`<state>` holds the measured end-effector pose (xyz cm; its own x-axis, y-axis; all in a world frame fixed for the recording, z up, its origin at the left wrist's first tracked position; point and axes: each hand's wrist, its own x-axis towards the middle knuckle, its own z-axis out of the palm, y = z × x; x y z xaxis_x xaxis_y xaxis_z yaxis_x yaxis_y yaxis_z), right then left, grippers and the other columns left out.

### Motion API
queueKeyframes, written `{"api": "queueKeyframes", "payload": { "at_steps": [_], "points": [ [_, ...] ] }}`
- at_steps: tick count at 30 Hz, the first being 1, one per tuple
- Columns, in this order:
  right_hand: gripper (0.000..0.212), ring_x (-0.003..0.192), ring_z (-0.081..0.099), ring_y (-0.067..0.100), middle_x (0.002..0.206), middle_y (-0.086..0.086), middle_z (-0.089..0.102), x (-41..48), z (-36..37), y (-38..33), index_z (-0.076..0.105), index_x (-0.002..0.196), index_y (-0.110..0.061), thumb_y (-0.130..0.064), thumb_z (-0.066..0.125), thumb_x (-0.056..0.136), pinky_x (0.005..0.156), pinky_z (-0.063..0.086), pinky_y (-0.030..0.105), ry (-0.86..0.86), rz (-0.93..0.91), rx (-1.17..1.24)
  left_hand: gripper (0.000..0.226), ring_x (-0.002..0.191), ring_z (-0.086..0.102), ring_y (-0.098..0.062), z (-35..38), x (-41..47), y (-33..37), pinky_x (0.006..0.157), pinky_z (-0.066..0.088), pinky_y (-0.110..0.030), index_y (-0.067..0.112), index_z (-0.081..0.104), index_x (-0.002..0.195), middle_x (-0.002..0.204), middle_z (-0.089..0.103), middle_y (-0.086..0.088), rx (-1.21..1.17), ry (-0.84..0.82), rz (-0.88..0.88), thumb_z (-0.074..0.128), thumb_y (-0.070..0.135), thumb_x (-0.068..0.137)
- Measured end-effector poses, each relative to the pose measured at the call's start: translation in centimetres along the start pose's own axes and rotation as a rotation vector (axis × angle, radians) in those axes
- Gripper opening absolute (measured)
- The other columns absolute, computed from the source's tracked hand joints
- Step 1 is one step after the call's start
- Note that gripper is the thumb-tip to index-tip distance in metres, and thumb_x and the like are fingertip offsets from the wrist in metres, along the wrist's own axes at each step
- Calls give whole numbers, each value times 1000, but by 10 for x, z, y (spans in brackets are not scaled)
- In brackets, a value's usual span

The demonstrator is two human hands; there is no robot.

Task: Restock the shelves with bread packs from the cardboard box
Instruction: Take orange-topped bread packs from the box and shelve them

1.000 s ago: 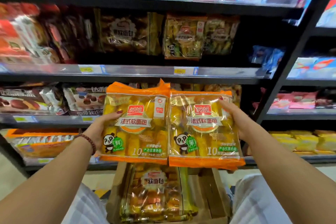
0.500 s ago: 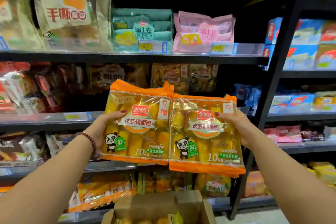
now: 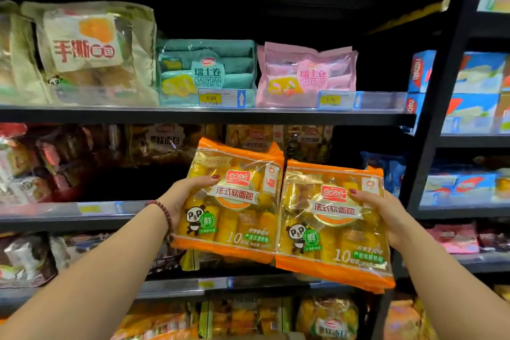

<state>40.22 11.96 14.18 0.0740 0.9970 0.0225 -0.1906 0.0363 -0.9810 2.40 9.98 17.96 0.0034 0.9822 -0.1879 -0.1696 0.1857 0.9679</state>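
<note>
I hold two orange-and-yellow bread packs side by side in front of the shelves. My left hand (image 3: 185,196) grips the left bread pack (image 3: 234,201) by its left edge, thumb on its front. My right hand (image 3: 386,215) grips the right bread pack (image 3: 334,229) by its right edge. Both packs are upright, tilted slightly, at the level of the second shelf (image 3: 82,210). Behind them on that shelf stand similar yellow packs (image 3: 306,141), partly hidden. The cardboard box is out of view.
The upper shelf (image 3: 193,114) carries a beige bread bag (image 3: 91,52), a teal Swiss roll pack (image 3: 207,72) and a pink Swiss roll pack (image 3: 306,74), with dark free space to the right. A black upright post (image 3: 438,119) separates a neighbouring rack with blue boxes (image 3: 477,74).
The view has tilted up and the cardboard box has dropped out of sight. Both hands have carried the two packs upward and slightly right, towards the second shelf.
</note>
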Motion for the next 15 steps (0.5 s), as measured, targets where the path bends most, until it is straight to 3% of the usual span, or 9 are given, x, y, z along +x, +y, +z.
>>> {"api": "queueKeyframes", "payload": {
  "at_steps": [6, 12, 15],
  "points": [
    [24, 68, 73, 25, 83, 10, 75, 40, -9, -18, 62, 108, -10, -9, 65, 85, 49, 57, 36, 59, -59, 110, 50, 96, 67, -35, 5, 43, 16, 97, 47, -51, 9, 67, 112, 103, 72, -18, -30, 2, 81, 73, 28, 67],
    [52, 93, 70, 35, 113, 18, 69, 92, -14, -21, 57, 125, -8, -14, 74, 76, 65, 58, 46, 138, -78, 230, 32, 76, 71, -30, 13, 79, 26, 85, 52, -46, 8, 69, 98, 94, 74, -16, -46, 5, 42, 70, 26, 72],
    [51, 80, 72, 31, 112, 18, 69, 108, -16, -21, 56, 127, -7, -16, 72, 79, 53, 57, 39, 163, -62, 270, 30, 69, 71, -28, 13, 96, 31, 81, 52, -43, 6, 70, 91, 86, 74, -14, -58, 33, 16, 70, 27, 69]
  ]
}}
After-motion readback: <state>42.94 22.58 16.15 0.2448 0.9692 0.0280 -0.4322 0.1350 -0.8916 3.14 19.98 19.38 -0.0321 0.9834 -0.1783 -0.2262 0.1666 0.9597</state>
